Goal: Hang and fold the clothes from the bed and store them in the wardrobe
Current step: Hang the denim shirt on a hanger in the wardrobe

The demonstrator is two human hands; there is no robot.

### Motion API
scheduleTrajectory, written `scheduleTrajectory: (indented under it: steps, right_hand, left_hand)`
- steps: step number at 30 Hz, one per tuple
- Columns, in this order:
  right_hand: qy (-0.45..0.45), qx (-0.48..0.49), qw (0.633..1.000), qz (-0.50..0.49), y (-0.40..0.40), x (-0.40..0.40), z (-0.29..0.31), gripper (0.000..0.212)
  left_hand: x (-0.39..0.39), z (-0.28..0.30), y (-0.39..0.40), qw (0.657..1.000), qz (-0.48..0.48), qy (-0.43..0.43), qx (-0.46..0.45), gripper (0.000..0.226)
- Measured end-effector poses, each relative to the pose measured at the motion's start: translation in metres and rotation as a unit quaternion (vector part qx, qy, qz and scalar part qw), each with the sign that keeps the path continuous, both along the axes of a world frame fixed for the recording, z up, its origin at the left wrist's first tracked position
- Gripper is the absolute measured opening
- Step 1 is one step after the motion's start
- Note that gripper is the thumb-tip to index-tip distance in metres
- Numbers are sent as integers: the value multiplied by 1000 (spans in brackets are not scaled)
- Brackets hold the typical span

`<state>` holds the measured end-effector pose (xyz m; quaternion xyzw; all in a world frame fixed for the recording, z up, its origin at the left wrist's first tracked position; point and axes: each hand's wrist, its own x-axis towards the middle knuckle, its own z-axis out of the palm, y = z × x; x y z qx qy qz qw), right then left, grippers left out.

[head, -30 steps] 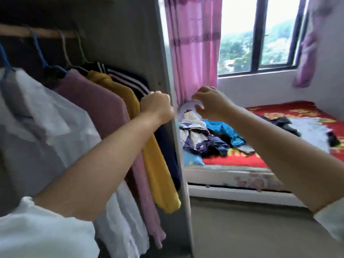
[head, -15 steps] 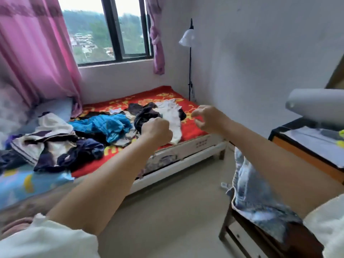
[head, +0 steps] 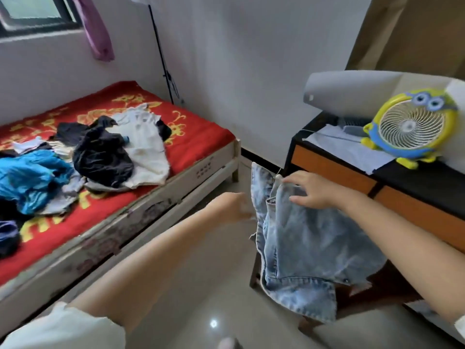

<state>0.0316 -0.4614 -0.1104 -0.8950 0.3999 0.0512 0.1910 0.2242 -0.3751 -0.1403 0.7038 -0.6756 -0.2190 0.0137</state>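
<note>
A light blue denim garment hangs draped over a dark wooden chair right of the bed. My right hand rests on its top edge with fingers spread, beside a small white hook-like piece. My left hand is blurred and reaches the garment's left edge; its grip is unclear. On the bed with a red patterned cover lie a white garment, a black one and a blue one in a loose pile.
A black and orange desk stands right of the chair, carrying a yellow cartoon fan and white paper. A thin black lamp pole rises by the wall. A purple curtain hangs at the window. Glossy floor lies between bed and chair.
The view swung right from the wardrobe, across the bed, down to the chair. Both hands left the wardrobe and dropped to the denim garment; my right hand now lies on it.
</note>
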Motion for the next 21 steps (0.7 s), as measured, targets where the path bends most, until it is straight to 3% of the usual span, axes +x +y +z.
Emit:
scheduleTrajectory:
  steps: [6, 10, 13, 17, 19, 21]
  right_hand:
    - [66, -40, 995, 55, 5, -16, -26, 57]
    - [182, -127, 966, 131, 12, -11, -33, 71]
    - [111, -235, 939, 223, 7, -4, -47, 72]
    - [5, -283, 920, 271, 0, 10, -58, 22]
    - [-94, -260, 929, 245, -6, 11, -57, 12]
    - [-193, -234, 936, 178, -15, 8, -53, 15]
  left_hand:
    - [-22, -40, -28, 983, -37, 166, 73, 62]
    - [-27, -69, -34, 960, -29, 261, 99, 64]
    - [-25, -78, -34, 951, -59, 287, 95, 68]
    - [-15, -91, -25, 949, -115, 288, 54, 78]
    - [-12, -100, -20, 964, -107, 241, 19, 83]
    - [-9, -111, -12, 978, -130, 161, -16, 81]
